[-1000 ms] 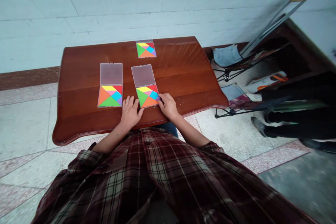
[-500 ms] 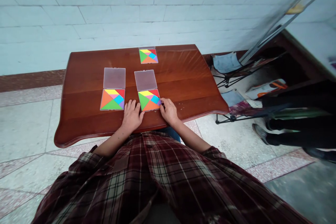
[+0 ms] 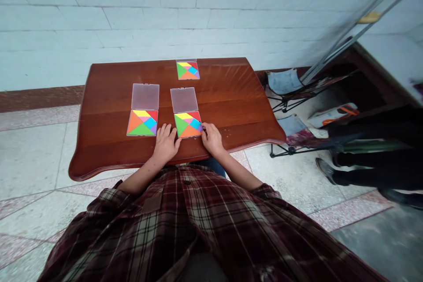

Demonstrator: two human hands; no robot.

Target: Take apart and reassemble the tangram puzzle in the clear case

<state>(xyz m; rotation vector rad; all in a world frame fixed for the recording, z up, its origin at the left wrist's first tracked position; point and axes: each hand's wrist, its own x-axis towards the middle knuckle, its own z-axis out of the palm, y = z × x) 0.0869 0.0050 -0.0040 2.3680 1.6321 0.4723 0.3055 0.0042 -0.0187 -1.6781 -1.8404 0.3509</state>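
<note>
A square tangram case lies between my hands, filled with coloured pieces, its clear lid folded back away from me. My left hand lies on the table at the case's left side, fingers spread, the thumb by its lower left corner. My right hand is at the right edge by the purple piece, its fingers bent and touching the edge, gripping nothing I can see. Left of my left hand is a second filled tangram case with its lid open. A third filled case sits at the table's far side.
The brown wooden table has a curved near edge and stands near a white tiled wall. To the right are folding stools, an orange and white item and a person's dark-clothed legs.
The view has shifted slightly. Both hands keep their places beside the middle case, and the cases stay where they were.
</note>
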